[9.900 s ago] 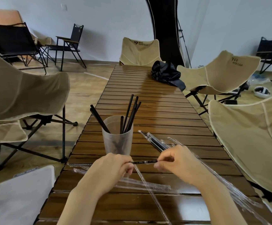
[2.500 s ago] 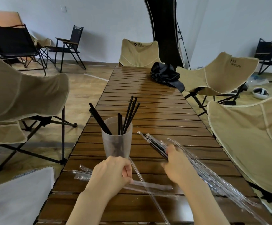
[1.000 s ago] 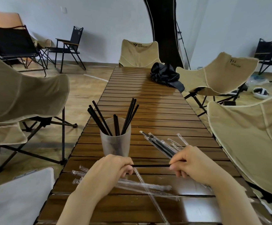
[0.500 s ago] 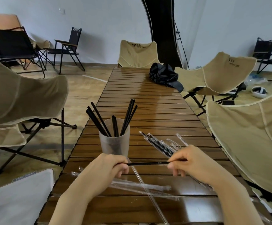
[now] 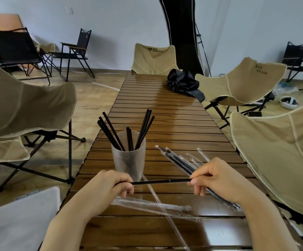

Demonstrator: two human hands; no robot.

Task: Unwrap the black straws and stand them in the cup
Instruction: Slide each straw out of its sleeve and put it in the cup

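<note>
Moved: right hand (image 5: 219, 180) off the pile (image 5: 176, 158), one black straw (image 5: 161, 182) now spans both hands, level over the worktop (image 5: 129, 232). Both grips closed, each pinching an end. Just behind left hand (image 5: 109, 187), cup (image 5: 129, 162) holds several standing straws (image 5: 129, 140).

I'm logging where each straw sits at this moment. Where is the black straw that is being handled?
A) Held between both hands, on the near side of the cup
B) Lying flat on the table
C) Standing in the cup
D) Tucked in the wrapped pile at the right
A: the left hand and the right hand each pinch an end of the black straw, roughly level above the table, just in front of the cup.
</note>
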